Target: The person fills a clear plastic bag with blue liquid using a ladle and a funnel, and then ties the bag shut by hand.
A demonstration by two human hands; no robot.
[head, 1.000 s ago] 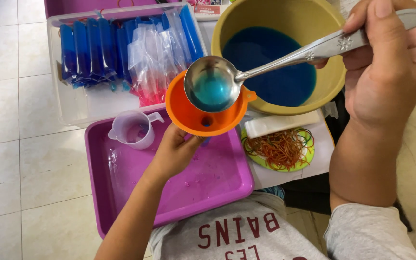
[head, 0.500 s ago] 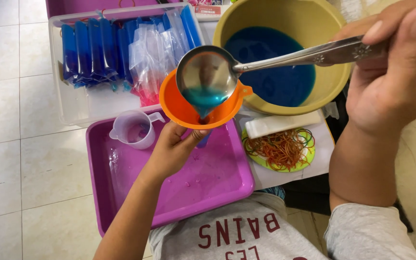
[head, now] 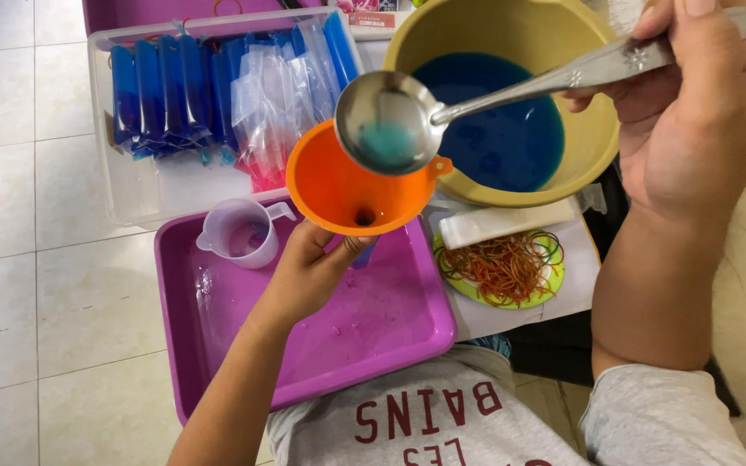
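The left hand (head: 308,272) grips the stem of an orange funnel (head: 351,185) over the purple tray (head: 390,332). The right hand (head: 701,112), fingers closed round its handle, tilts a metal ladle (head: 388,134) (a little blue liquid inside) above the funnel, beside the yellow bowl (head: 593,142).

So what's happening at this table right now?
A person's left hand holds an orange funnel over a purple tray. The right hand tips a metal ladle, with a little blue liquid left in it, above the funnel. Beside them sit a yellow bowl of blue liquid and a clear bin of filled bags.
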